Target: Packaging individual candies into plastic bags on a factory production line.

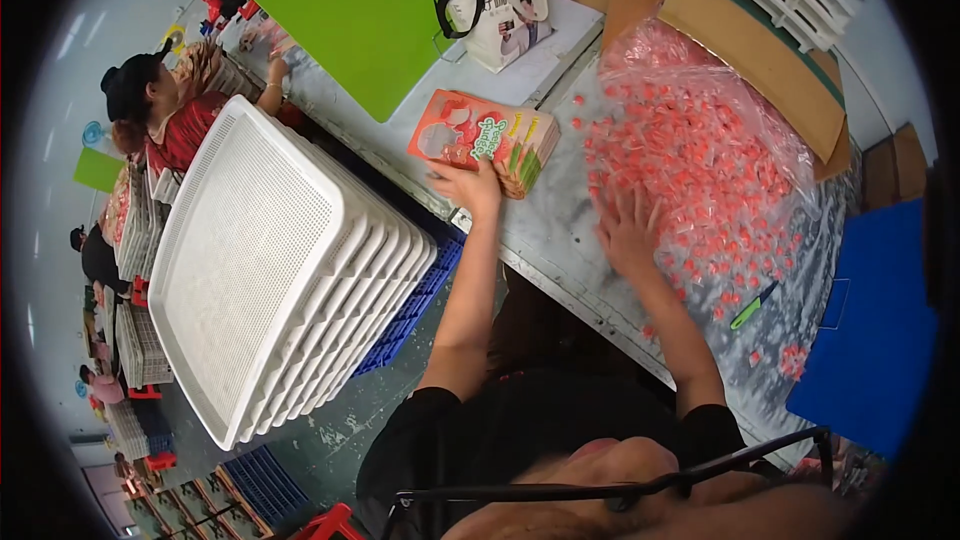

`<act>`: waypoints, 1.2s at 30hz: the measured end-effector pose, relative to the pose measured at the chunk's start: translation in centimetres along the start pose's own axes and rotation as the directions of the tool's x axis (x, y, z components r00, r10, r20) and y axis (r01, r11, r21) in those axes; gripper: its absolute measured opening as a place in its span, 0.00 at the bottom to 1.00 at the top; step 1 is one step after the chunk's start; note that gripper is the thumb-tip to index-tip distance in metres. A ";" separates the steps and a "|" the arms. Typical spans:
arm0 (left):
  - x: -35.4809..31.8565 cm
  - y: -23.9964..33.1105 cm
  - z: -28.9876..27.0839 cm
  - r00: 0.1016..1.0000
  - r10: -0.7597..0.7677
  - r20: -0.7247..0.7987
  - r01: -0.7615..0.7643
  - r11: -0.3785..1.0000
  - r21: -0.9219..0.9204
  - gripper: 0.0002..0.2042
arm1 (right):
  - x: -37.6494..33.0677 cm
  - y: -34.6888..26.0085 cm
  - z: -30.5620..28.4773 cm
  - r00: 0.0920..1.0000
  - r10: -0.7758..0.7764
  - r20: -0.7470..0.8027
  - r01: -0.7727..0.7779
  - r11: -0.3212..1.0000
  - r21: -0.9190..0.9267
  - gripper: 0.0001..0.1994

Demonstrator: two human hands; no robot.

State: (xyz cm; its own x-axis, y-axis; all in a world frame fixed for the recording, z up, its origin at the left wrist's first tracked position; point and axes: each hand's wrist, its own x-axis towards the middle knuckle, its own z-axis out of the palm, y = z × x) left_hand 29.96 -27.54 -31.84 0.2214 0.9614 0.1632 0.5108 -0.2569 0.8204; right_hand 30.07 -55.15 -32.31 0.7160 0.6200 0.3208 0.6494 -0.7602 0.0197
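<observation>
My left hand [470, 185] grips the near edge of a stack of flat red and green printed cartons [482, 138] lying on the grey table [545, 230]. My right hand [628, 230] lies flat, fingers spread, on the edge of a large heap of small red and white wrapped pieces [700, 155] spread over clear plastic film. Whether its fingers hold any piece is hidden.
A tall stack of white perforated trays [270, 260] stands on blue crates [415, 305] to my left. A green pen [752, 306], a blue board [875, 340], a cardboard box [760, 50], a tote bag [500, 0] and a green panel [350, 10] ring the table. Other people [165, 105] work at far left.
</observation>
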 end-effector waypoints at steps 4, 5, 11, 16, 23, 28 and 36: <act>-0.2 1.8 -2.6 0.827 0.562 -0.032 -0.562 0.823 -0.081 0.45 | 1.6 3.9 1.7 0.998 0.064 0.008 -0.064 0.998 -0.003 0.28; -1.1 3.5 -3.2 0.738 0.674 -0.002 -0.668 0.732 -0.134 0.33 | 1.9 4.4 2.2 0.998 0.059 -0.007 -0.059 0.998 -0.003 0.28; 0.2 0.5 -0.2 0.678 0.644 0.354 -0.668 0.741 -0.067 0.16 | 1.7 4.2 2.4 0.993 0.046 -0.112 -0.036 0.995 0.092 0.27; 1.2 1.2 -1.0 0.670 0.656 0.346 -0.688 0.725 -0.042 0.12 | -5.2 1.8 -1.6 0.995 0.054 -0.086 -0.035 0.976 0.215 0.28; -10.8 4.4 -11.4 0.257 0.929 0.265 -0.922 0.318 -0.219 0.04 | -13.5 0.0 -5.9 0.950 0.216 -0.227 -0.146 0.946 0.291 0.28; -19.8 -3.5 -9.6 0.187 0.805 0.563 -0.756 0.484 -0.441 0.04 | -14.0 -3.5 -6.3 0.947 0.170 -0.271 0.013 0.826 0.563 0.22; -20.9 -2.9 -10.8 0.189 0.729 0.658 -0.628 0.605 -0.490 0.06 | -19.0 8.1 -7.4 0.566 0.671 -0.479 -0.674 0.711 0.200 0.15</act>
State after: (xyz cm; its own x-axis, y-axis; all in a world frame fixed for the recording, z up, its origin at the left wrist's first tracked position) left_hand 14.88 -45.86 -31.67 0.9607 -0.0703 0.2685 -0.2371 -0.7108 0.6623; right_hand 19.85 -74.52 -31.20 0.7186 -0.2521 0.6481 0.0304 -0.9197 -0.3914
